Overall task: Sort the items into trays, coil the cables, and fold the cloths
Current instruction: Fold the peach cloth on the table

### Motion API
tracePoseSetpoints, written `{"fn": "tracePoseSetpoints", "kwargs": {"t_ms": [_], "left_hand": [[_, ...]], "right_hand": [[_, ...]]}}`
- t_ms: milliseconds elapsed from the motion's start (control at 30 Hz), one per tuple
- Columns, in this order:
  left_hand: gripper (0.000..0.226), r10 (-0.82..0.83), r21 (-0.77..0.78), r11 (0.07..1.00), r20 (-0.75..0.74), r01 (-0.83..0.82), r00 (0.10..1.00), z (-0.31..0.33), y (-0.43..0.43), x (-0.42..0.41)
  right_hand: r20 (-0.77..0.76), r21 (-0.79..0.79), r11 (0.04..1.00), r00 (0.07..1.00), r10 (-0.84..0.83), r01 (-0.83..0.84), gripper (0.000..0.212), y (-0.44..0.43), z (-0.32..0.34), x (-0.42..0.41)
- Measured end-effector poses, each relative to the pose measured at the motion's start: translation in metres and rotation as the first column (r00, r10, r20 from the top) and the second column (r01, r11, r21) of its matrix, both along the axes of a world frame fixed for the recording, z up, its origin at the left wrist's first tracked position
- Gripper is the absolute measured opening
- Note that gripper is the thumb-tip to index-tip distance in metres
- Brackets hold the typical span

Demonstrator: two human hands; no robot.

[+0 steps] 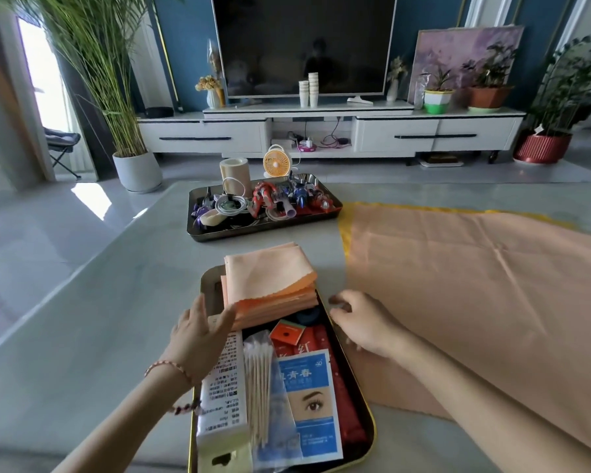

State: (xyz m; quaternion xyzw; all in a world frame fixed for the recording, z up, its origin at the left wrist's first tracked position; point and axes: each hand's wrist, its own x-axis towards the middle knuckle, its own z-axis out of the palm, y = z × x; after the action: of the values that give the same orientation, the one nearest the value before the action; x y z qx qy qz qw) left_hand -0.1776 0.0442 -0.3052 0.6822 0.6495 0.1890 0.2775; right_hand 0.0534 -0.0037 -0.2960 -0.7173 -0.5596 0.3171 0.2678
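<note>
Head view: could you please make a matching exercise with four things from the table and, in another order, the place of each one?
Things:
1. folded cloths
2. coiled white cable
3. large peach cloth
4. cotton swabs

Places:
A. spread flat on the table
B. in the far tray
C. stacked at the far end of the near tray
D. beside the white box in the near tray

Pairs: 1-C, 2-B, 3-A, 4-D
</note>
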Motion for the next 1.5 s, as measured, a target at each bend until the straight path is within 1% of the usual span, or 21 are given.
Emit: {"fn": "tracePoseSetpoints", "kwargs": {"t_ms": [33,100,167,200,267,367,533,633,733,800,867,900,967,1000,1100,1200,1267,1333,1367,1433,1500], "left_hand": [[0.060,0.023,-0.010,1.000,0.004,-0.023,1.000,-0.001,-0.002,-0.004],[0.042,0.054,-0.012,0.998,-0.015,-0.054,0.998,-0.002,-0.005,-0.009],[0.031,0.075,0.014,0.997,-0.052,-0.075,0.996,-0.003,-0.005,-0.012],[0.029,0.090,0.039,0.995,-0.061,-0.088,0.994,-0.003,-0.004,-0.012],[0.028,0.114,0.074,0.991,-0.087,-0.108,0.990,-0.003,-0.003,-0.014],[0.026,0.145,0.109,0.985,-0.127,-0.131,0.981,-0.004,0.005,-0.019],[0.026,0.202,0.178,0.967,-0.116,-0.179,0.973,0.003,0.025,-0.042],[0.029,0.235,0.202,0.957,-0.115,-0.209,0.965,0.012,0.029,-0.056],[0.031,0.215,0.336,0.927,-0.113,-0.167,0.970,0.023,0.021,-0.059],[0.029,0.171,0.439,0.891,-0.089,-0.115,0.981,0.033,0.010,-0.050],[0.028,0.086,0.517,0.855,-0.071,-0.037,0.994,0.042,-0.005,-0.033],[0.027,0.025,0.546,0.838,-0.074,0.020,0.997,0.047,-0.012,-0.023],[0.027,-0.121,0.588,0.794,-0.096,0.154,0.988,0.052,-0.026,0.001],[0.026,-0.198,0.597,0.770,-0.112,0.225,0.974,0.053,-0.033,0.014],[0.027,-0.438,0.578,0.688,-0.151,0.438,0.886,0.043,-0.054,0.064],[0.040,-0.620,0.447,0.614,-0.237,0.651,0.748,0.021,-0.069,0.109],[0.052,-0.714,0.351,0.559,-0.256,0.751,0.651,0.006,-0.081,0.142],[0.056,-0.756,0.291,0.523,-0.275,0.801,0.594,-0.011,-0.086,0.163],[0.055,-0.763,0.293,0.507,-0.286,0.811,0.580,-0.019,-0.087,0.169],[0.048,-0.765,0.329,0.467,-0.315,0.821,0.562,-0.026,-0.086,0.173],[0.040,-0.765,0.408,0.370,-0.376,0.835,0.522,-0.023,-0.090,0.179]], "right_hand": [[-0.026,-0.027,1.000,1.000,0.011,-0.011,0.029,-0.004,0.000,0.000],[-0.047,-0.046,0.999,0.999,0.021,-0.023,0.023,-0.009,0.000,-0.002],[-0.015,-0.019,1.000,1.000,-0.002,0.002,0.022,-0.009,0.001,-0.004],[0.010,-0.004,1.000,1.000,-0.020,0.020,0.022,-0.009,0.001,-0.004],[0.027,0.015,0.999,0.999,-0.045,0.045,0.023,-0.009,0.000,-0.006],[-0.037,0.027,0.998,0.998,-0.049,0.050,0.021,-0.011,-0.004,-0.015],[-0.106,0.061,0.998,0.994,-0.012,0.018,0.019,0.000,-0.013,-0.052],[-0.154,0.069,0.997,0.988,-0.024,0.035,0.017,0.013,-0.017,-0.076],[-0.173,0.079,0.996,0.984,-0.035,0.050,0.017,0.026,-0.015,-0.094],[-0.192,0.070,0.997,0.981,-0.020,0.034,0.020,0.032,-0.012,-0.101],[-0.231,0.073,0.997,0.973,0.007,0.010,0.014,0.032,-0.010,-0.102],[-0.258,0.079,0.997,0.966,0.025,-0.005,0.012,0.028,-0.008,-0.100],[-0.285,0.107,0.994,0.956,0.062,-0.032,0.021,0.015,-0.007,-0.084],[-0.274,0.133,0.990,0.959,0.073,-0.038,0.023,0.006,-0.007,-0.070],[-0.116,0.232,0.973,0.993,0.035,-0.008,0.019,-0.032,-0.007,-0.010],[-0.005,0.274,0.961,1.000,-0.018,0.019,0.018,-0.074,-0.002,0.049],[0.046,0.247,0.968,0.997,-0.058,0.045,0.020,-0.106,-0.002,0.090],[0.081,0.176,0.983,0.995,-0.061,0.046,0.025,-0.132,-0.006,0.115],[0.083,0.141,0.989,0.995,-0.047,0.035,0.027,-0.142,-0.007,0.122],[0.086,0.120,0.993,0.996,-0.007,-0.004,0.033,-0.155,-0.014,0.130],[0.138,0.105,0.993,0.990,0.031,-0.046,0.046,-0.166,-0.020,0.137]]}}
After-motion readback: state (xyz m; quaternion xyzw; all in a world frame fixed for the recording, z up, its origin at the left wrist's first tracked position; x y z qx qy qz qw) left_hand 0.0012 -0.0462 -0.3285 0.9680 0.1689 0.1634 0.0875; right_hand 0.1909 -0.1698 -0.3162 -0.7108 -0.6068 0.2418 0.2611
